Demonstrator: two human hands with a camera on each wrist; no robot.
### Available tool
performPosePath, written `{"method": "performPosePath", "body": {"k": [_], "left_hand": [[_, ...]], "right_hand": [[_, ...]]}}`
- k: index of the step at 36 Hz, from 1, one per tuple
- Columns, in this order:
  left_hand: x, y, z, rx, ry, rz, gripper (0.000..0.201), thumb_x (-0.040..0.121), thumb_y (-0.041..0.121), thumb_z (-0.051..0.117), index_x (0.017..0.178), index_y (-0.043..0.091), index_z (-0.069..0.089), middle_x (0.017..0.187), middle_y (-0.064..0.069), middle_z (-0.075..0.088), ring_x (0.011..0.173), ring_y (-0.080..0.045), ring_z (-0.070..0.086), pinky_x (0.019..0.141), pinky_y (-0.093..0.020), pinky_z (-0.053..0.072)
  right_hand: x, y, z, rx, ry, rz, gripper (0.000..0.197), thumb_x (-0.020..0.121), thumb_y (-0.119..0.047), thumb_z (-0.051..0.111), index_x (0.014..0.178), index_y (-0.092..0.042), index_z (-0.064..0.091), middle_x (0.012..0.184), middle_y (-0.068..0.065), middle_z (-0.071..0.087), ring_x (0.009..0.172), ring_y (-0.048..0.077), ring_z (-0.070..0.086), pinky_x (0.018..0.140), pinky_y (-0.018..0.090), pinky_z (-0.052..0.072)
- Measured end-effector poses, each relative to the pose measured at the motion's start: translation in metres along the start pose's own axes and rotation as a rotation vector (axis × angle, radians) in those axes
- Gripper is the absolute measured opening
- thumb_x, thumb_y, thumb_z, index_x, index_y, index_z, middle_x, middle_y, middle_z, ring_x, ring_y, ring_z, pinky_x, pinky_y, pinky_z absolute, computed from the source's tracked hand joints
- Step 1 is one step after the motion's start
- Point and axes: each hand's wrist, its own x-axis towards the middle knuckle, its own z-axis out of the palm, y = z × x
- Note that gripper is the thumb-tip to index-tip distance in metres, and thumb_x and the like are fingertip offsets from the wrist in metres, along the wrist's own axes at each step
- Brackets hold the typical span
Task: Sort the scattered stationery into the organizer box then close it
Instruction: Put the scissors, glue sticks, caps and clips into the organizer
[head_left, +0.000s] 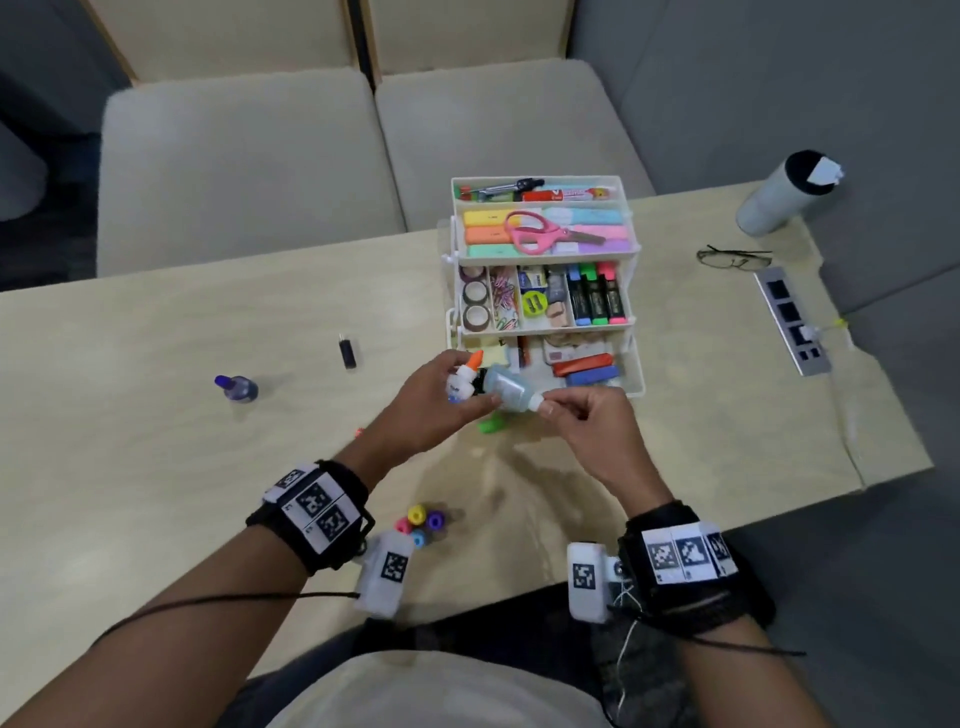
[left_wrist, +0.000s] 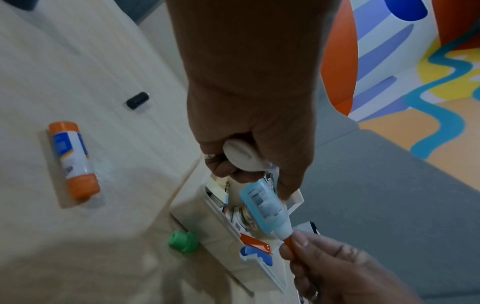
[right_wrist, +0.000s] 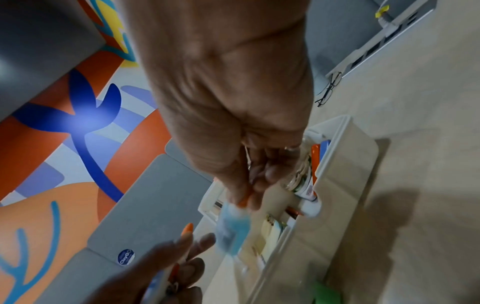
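The white three-tier organizer box (head_left: 638, 370) stands open on the table, its trays full of stationery. Just in front of its bottom tray, my left hand (head_left: 462, 376) grips a white glue bottle (head_left: 460, 384) with an orange tip; its round base (left_wrist: 241, 154) shows in the left wrist view. A blue glue bottle (head_left: 506, 387) spans between both hands. My right hand (head_left: 553, 405) pinches its orange nozzle (left_wrist: 288, 242), and its base lies against my left fingers. In the right wrist view the blue bottle (right_wrist: 233, 232) is blurred, over the bottom tray.
Loose on the table lie a purple glue bottle (head_left: 236, 387), a black cap (head_left: 348, 353), a green cap (head_left: 491, 426), several coloured rings (head_left: 421, 522) and an orange glue stick (left_wrist: 74, 160). A flask (head_left: 784, 192), glasses (head_left: 732, 257) and a power strip (head_left: 792, 319) are at the right.
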Motion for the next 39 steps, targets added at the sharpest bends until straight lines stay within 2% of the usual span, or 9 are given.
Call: {"method": "performPosePath", "body": {"k": [2,5,10,16,19,24,29,35,39], "left_hand": [[0.001,0.001,0.007,-0.039,0.045,-0.064,0.049,0.087,0.038,0.082,0.127,0.03,0.055,0.101,0.003,0.065,0.076,-0.007,0.06,0.07,-0.022,0.052],[0.0,0.0,0.015,-0.139,0.057,-0.114,0.048,0.09,0.028,0.077,0.125,0.029,0.045,0.102,-0.009,0.064,0.069,-0.012,0.058,0.064,-0.029,0.051],[-0.006,-0.006,0.018,-0.113,0.044,-0.167,0.033,0.096,0.017,0.063,0.115,0.023,0.037,0.111,-0.022,0.062,0.074,-0.015,0.058,0.069,-0.035,0.047],[-0.003,-0.013,0.022,-0.007,0.087,-0.142,0.034,0.091,0.017,0.07,0.107,0.038,0.049,0.108,-0.004,0.068,0.078,-0.023,0.068,0.075,-0.047,0.059],[0.001,-0.012,0.026,-0.008,0.108,-0.123,0.033,0.091,0.019,0.074,0.11,0.037,0.053,0.107,0.0,0.069,0.087,-0.03,0.07,0.079,-0.051,0.06],[0.003,-0.012,0.035,-0.018,0.114,-0.085,0.032,0.09,0.02,0.076,0.111,0.035,0.057,0.109,0.004,0.069,0.085,-0.023,0.07,0.081,-0.053,0.061],[0.001,-0.014,0.041,-0.024,0.108,-0.078,0.03,0.091,0.023,0.076,0.112,0.033,0.057,0.109,0.008,0.069,0.083,-0.015,0.068,0.081,-0.05,0.061],[-0.004,-0.019,0.038,-0.054,0.126,-0.094,0.031,0.092,0.018,0.071,0.114,0.034,0.058,0.107,0.004,0.07,0.079,-0.014,0.065,0.08,-0.048,0.058],[-0.008,-0.021,0.034,-0.095,0.121,-0.1,0.034,0.092,0.014,0.067,0.116,0.037,0.058,0.109,0.001,0.069,0.081,-0.014,0.064,0.08,-0.047,0.058]], "right_hand": [[0.015,0.006,-0.004,-0.062,0.086,-0.021,0.013,0.096,-0.018,0.077,0.107,-0.016,0.082,0.088,-0.009,0.078,0.082,0.01,0.073,0.078,0.028,0.057],[0.036,0.013,-0.006,-0.15,0.192,-0.048,0.014,0.096,-0.018,0.076,0.108,-0.014,0.082,0.091,-0.006,0.079,0.083,0.012,0.072,0.08,0.031,0.059],[0.051,0.02,-0.003,-0.207,0.243,-0.086,0.015,0.096,-0.019,0.077,0.108,-0.012,0.083,0.097,0.0,0.08,0.086,0.016,0.073,0.081,0.03,0.06],[0.06,0.03,0.004,-0.257,0.307,-0.109,0.012,0.096,-0.021,0.077,0.105,-0.016,0.082,0.095,0.001,0.077,0.084,0.019,0.069,0.076,0.037,0.061],[0.065,0.035,0.006,-0.28,0.331,-0.121,0.008,0.096,-0.021,0.076,0.1,-0.017,0.081,0.091,0.0,0.076,0.084,0.021,0.069,0.075,0.042,0.061],[0.071,0.042,0.011,-0.308,0.373,-0.136,0.011,0.096,-0.019,0.072,0.101,-0.015,0.081,0.091,0.004,0.074,0.086,0.026,0.066,0.076,0.046,0.059],[0.072,0.043,0.018,-0.387,0.394,-0.14,0.014,0.099,-0.024,0.071,0.103,-0.015,0.08,0.088,0.009,0.068,0.085,0.027,0.059,0.073,0.043,0.055],[0.072,0.036,0.026,-0.54,0.385,-0.109,0.02,0.096,-0.036,0.073,0.088,-0.018,0.078,0.082,0.005,0.073,0.081,0.027,0.063,0.071,0.041,0.056],[0.078,0.033,0.031,-0.587,0.347,-0.067,0.018,0.093,-0.034,0.073,0.081,-0.02,0.072,0.077,0.001,0.072,0.076,0.025,0.066,0.071,0.039,0.056]]}}
